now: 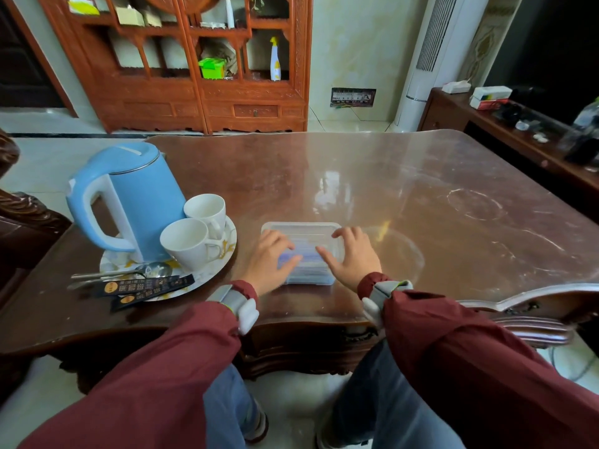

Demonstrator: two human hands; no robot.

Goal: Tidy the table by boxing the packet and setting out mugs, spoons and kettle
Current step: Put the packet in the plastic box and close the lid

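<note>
Left hand (270, 259) palm down, fingers spread and flat, right hand (351, 256) likewise palm down with fingers splayed, thumbs angled toward each other, both forearms in maroon sleeves reaching forward, grey bands at both wrists

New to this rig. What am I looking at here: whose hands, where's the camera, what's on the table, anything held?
There is no robot. A person in dark red sleeves works bare-handed, and the single wide-angle camera sits on their head, looking forward and down.

The left hand and right hand both lie spread, palms down, on the lid of a clear plastic box near the front edge of the wooden table. They press on it rather than grip it.

To the left, a round tray carries a blue kettle, two white mugs and spoons. Two dark packets lie across its near rim. Each wrist wears a grey band.
</note>
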